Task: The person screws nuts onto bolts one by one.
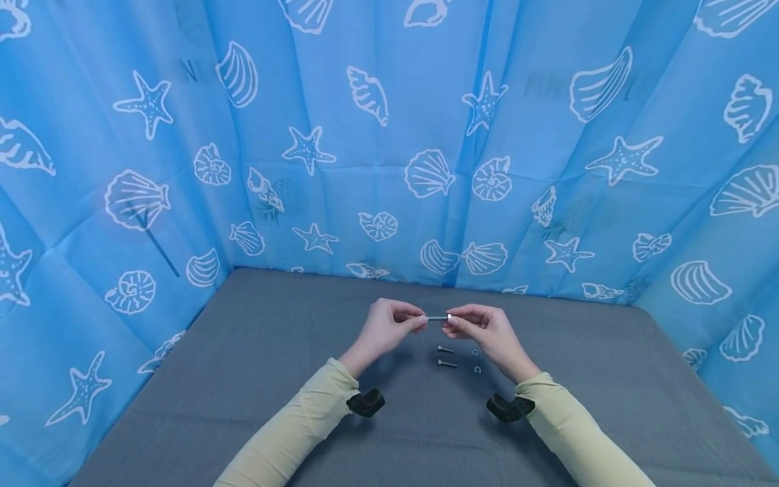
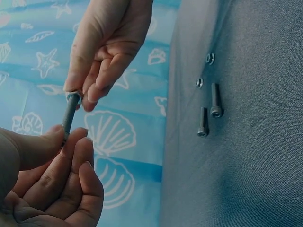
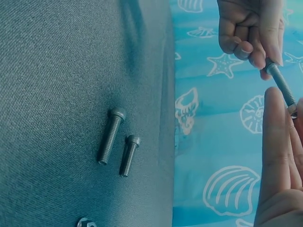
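Note:
Between the two hands a metal bolt [image 1: 436, 318] is held level above the table. My left hand [image 1: 391, 327] pinches its head end between thumb and fingers. At the threaded end, my right hand [image 1: 485, 333] pinches a small nut [image 3: 292, 110], which sits at the tip of the bolt. In the left wrist view the bolt's shank [image 2: 70, 113] shows between the fingertips of both hands. Below the hands, two more bolts lie on the table, an upper bolt [image 1: 445, 350] and a lower bolt [image 1: 447, 364]. Beside them rest an upper nut [image 1: 475, 352] and a lower nut [image 1: 477, 370].
A grey cloth-covered table [image 1: 255, 379] spreads under both arms. Blue curtains [image 1: 377, 182] printed with white shells and starfish hang along its back and sides. Dark wrist devices sit at the left cuff [image 1: 366, 403] and the right cuff [image 1: 510, 408].

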The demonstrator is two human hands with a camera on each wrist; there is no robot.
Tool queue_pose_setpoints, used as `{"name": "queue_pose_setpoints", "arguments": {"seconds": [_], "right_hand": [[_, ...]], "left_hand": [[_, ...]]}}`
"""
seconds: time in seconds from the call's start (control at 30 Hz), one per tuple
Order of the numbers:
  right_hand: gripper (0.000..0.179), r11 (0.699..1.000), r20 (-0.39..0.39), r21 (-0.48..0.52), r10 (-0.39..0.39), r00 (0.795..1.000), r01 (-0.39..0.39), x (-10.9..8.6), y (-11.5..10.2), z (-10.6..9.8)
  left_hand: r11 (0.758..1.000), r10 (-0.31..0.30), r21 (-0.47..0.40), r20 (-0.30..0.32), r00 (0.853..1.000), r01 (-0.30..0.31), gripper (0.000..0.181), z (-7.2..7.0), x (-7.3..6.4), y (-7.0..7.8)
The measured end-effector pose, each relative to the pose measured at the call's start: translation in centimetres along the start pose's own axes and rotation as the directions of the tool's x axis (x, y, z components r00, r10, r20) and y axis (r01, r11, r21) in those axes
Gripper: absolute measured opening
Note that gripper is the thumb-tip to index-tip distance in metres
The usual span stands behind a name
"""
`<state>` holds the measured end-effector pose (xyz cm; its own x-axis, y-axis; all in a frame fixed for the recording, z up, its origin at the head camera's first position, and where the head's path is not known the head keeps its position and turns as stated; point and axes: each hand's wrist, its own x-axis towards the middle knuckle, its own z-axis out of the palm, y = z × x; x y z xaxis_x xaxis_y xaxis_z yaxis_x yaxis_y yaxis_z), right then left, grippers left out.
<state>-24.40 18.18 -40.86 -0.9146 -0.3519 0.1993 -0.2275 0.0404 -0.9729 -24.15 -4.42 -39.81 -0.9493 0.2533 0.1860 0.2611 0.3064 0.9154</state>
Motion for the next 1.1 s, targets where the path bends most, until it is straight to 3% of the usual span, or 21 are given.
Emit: {"name": "queue_pose_setpoints", "arguments": {"seconds": [0.5,0.73,1.0,1.1], "right_hand": [[0.032,0.996,0.071,0.032,0.086,0.994,-0.088,-0.17,-0.29,-0.07],[0.037,0.989,0.106,-0.02,0.148,0.983,-0.147,-0.12,-0.43,-0.08],[0.038,0.997,0.13,0.019,0.072,0.989,-0.075,-0.07,-0.07,-0.28],[0.035,0.994,0.118,0.001,0.108,0.987,-0.109,-0.02,-0.23,-0.22]], "left_hand": [[1.0,0.0,0.014,-0.003,1.0,0.0,0.01,-0.13,-0.23,0.21],[1.0,-0.005,0.008,0.002,1.0,0.005,0.011,-0.13,-0.22,0.24],[0.999,-0.029,-0.014,-0.003,1.0,0.029,0.013,-0.06,-0.24,-0.1],[0.999,-0.034,-0.037,0.002,0.999,0.034,0.014,-0.03,-0.21,-0.06]]}}
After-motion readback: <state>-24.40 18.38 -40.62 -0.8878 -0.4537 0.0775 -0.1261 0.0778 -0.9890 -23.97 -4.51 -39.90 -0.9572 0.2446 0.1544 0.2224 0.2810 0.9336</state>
